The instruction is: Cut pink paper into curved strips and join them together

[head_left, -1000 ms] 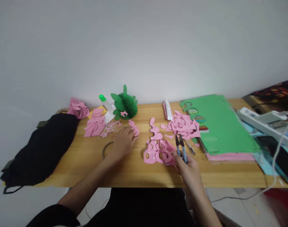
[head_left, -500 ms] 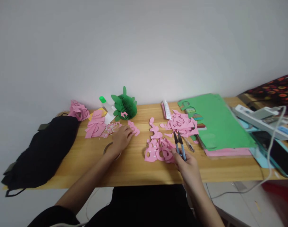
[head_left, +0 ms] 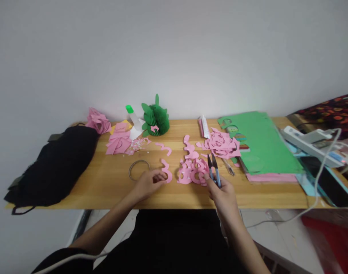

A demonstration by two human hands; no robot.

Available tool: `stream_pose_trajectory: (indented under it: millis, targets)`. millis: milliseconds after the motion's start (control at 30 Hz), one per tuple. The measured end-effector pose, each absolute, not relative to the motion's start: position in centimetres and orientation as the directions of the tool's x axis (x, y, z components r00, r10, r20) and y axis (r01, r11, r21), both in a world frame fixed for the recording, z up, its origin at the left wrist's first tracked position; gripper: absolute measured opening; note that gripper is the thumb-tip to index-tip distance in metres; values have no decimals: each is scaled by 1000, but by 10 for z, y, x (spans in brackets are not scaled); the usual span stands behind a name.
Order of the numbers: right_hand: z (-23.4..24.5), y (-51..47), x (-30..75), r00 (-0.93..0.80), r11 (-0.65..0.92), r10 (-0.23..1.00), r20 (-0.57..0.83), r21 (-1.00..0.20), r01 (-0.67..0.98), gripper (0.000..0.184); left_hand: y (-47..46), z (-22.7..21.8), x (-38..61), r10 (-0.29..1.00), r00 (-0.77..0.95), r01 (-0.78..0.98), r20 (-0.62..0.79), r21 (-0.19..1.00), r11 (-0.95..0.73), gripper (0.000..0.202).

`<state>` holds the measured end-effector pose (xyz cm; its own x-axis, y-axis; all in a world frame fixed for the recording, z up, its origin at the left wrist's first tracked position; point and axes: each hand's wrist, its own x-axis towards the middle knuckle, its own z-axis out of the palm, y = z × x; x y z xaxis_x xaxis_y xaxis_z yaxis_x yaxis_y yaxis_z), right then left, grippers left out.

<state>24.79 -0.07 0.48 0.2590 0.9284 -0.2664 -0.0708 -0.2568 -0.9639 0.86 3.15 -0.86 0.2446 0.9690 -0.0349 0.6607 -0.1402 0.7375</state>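
Observation:
My left hand (head_left: 149, 184) is over the table with its fingers closed on the edge of a curvy pink paper cutout (head_left: 167, 174). A smaller pink paper strip (head_left: 166, 149) lies just beyond it. In my right hand (head_left: 223, 192) is a pair of thread snips (head_left: 214, 169) with blue handles, dark blades pointing away and apart at the tips. Right beside that hand lie pink cutouts with round holes (head_left: 186, 176), and a wavy pink piece (head_left: 190, 149) lies behind them. A thin round band (head_left: 139, 160) rests left of my left hand.
At the back stand a green paper cactus (head_left: 156, 120) and a green-capped glue bottle (head_left: 134, 116). Pink scraps (head_left: 222, 144) and a white tube (head_left: 205, 127) are right of centre. Green sheets (head_left: 265, 142), a power strip (head_left: 311, 146) and a phone (head_left: 326, 180) lie right; a black bag (head_left: 52, 167) left.
My left hand has moved nearer to me and right, bringing a pink cutout away from the other strip. My right hand keeps hold of the snips. The whole view has shifted slightly.

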Motion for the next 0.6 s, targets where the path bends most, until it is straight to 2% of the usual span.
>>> stream_pose_trajectory:
  millis: [167, 333, 467, 600]
  targets:
    - [13, -6, 234, 193, -267, 943, -271, -962, -51, 43, 15, -14, 16, 978, 196, 695, -69, 714, -88, 10]
    - [13, -10, 227, 185, -297, 937, -295, -955, -20, 44, 8, -11, 3, 993, 120, 753, 14, 651, -100, 10]
    - [9, -9, 222, 174, -303, 939, -298, -953, -1, 43, 9, -12, -20, 995, -13, 807, 94, 589, -45, 13]
    - [14, 1, 210, 97, -314, 945, -313, -950, -5, 42, 15, -10, -30, 997, 11, 778, 78, 626, -58, 10]
